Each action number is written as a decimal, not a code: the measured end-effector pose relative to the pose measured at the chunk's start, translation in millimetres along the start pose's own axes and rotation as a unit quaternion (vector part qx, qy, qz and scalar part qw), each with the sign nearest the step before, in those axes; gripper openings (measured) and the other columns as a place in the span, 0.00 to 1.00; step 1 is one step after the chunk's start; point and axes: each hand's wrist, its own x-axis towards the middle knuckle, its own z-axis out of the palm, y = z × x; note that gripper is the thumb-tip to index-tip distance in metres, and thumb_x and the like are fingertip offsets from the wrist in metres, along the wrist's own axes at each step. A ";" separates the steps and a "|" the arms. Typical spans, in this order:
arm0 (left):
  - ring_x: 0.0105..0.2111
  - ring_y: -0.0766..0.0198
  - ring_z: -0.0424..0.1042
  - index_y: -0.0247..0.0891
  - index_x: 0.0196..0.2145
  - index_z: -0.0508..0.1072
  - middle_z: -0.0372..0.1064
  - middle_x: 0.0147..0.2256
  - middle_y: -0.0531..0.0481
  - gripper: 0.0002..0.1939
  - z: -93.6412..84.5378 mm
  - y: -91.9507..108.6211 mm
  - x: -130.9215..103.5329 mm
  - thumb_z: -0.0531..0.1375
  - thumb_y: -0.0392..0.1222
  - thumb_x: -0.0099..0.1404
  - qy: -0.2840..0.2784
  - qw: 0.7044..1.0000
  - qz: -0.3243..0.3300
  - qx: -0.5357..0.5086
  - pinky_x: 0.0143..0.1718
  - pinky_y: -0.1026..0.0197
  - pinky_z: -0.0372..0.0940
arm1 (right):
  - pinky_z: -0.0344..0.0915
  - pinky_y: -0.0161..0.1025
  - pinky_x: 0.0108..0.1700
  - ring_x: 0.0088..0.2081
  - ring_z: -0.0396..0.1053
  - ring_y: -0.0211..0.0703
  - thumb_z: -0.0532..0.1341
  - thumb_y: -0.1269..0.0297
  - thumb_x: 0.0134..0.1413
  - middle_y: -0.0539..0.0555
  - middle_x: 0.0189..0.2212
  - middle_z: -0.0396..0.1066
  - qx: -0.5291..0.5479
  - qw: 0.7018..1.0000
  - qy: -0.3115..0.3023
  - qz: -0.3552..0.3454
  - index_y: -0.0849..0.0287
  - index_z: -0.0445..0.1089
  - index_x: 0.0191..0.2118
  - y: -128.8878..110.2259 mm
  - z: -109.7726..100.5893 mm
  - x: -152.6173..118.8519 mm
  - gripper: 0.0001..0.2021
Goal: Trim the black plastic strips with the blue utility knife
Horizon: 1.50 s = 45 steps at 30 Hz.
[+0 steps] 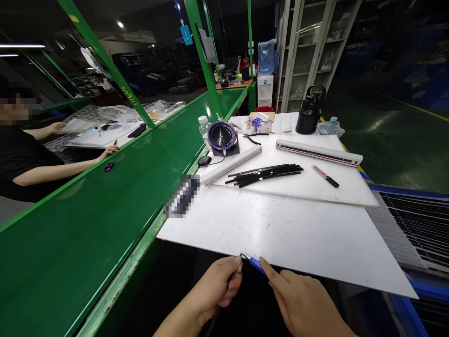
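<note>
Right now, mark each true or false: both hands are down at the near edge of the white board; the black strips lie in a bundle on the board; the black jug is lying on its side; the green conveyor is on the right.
1. Left hand and right hand meet at the near edge of the white board, on a thin blue-tipped tool: true.
2. The black strips lie bundled: true.
3. The black jug lies on its side: false, it stands upright.
4. The green conveyor is on the right: false, left.
</note>
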 end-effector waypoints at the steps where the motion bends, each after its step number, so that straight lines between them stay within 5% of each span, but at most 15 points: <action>1: 0.15 0.76 0.40 0.39 0.30 0.60 0.51 0.19 0.60 0.18 -0.1 0.1 0.1 0.57 0.57 0.60 -0.001 1.000 0.000 0.000 0.15 0.69 0.31 | 0.40 0.38 0.18 0.16 0.62 0.40 0.43 0.71 0.65 0.48 0.20 0.62 -0.004 1.000 -0.001 -0.003 0.60 0.58 0.63 0.2 0.0 -0.1 0.23; 21: 0.16 0.76 0.40 0.39 0.30 0.59 0.50 0.19 0.60 0.19 0.2 -0.8 2.4 0.58 0.57 0.60 0.002 1.000 -0.007 0.004 0.15 0.71 0.33 | 0.38 0.39 0.19 0.15 0.61 0.40 0.44 0.76 0.60 0.48 0.20 0.62 -0.028 0.999 0.004 -0.014 0.66 0.57 0.62 -7.1 6.0 -4.6 0.25; 25: 0.16 0.77 0.39 0.39 0.30 0.59 0.48 0.20 0.60 0.16 -6.9 1.0 0.6 0.59 0.52 0.60 -0.044 0.997 -0.032 -0.058 0.14 0.72 0.32 | 0.41 0.39 0.18 0.15 0.60 0.40 0.44 0.74 0.63 0.49 0.20 0.62 -0.009 1.000 0.015 -0.007 0.64 0.58 0.63 -5.2 8.6 -7.5 0.24; 30: 0.15 0.78 0.39 0.37 0.31 0.63 0.50 0.20 0.59 0.13 -13.8 20.3 -19.9 0.59 0.50 0.63 -0.166 0.969 -0.035 -0.181 0.12 0.75 0.35 | 0.61 0.36 0.27 0.24 0.67 0.40 0.47 0.63 0.71 0.48 0.26 0.67 0.172 0.978 0.079 0.089 0.54 0.55 0.65 26.0 -13.1 7.2 0.20; 35: 0.14 0.79 0.42 0.36 0.32 0.67 0.53 0.21 0.57 0.12 -7.7 49.6 -48.0 0.59 0.48 0.65 -0.216 0.952 0.022 -0.217 0.11 0.77 0.38 | 0.67 0.38 0.33 0.33 0.69 0.43 0.46 0.66 0.69 0.51 0.32 0.69 0.165 0.957 0.186 0.152 0.53 0.47 0.68 72.0 -15.4 24.6 0.25; 42: 0.13 0.77 0.39 0.38 0.31 0.69 0.51 0.18 0.58 0.14 9.5 74.5 -72.0 0.58 0.51 0.64 -0.228 0.958 0.072 -0.155 0.12 0.73 0.36 | 0.70 0.42 0.41 0.44 0.68 0.46 0.42 0.71 0.66 0.56 0.45 0.66 0.145 0.959 0.185 0.156 0.53 0.36 0.70 87.1 12.0 24.2 0.30; 45: 0.16 0.72 0.50 0.38 0.32 0.74 0.58 0.19 0.53 0.16 25.1 84.7 -81.4 0.58 0.55 0.63 -0.111 0.977 0.172 0.064 0.15 0.69 0.47 | 0.68 0.47 0.47 0.47 0.66 0.48 0.44 0.71 0.65 0.56 0.47 0.65 0.141 0.958 0.199 0.148 0.50 0.43 0.69 86.3 10.6 25.5 0.28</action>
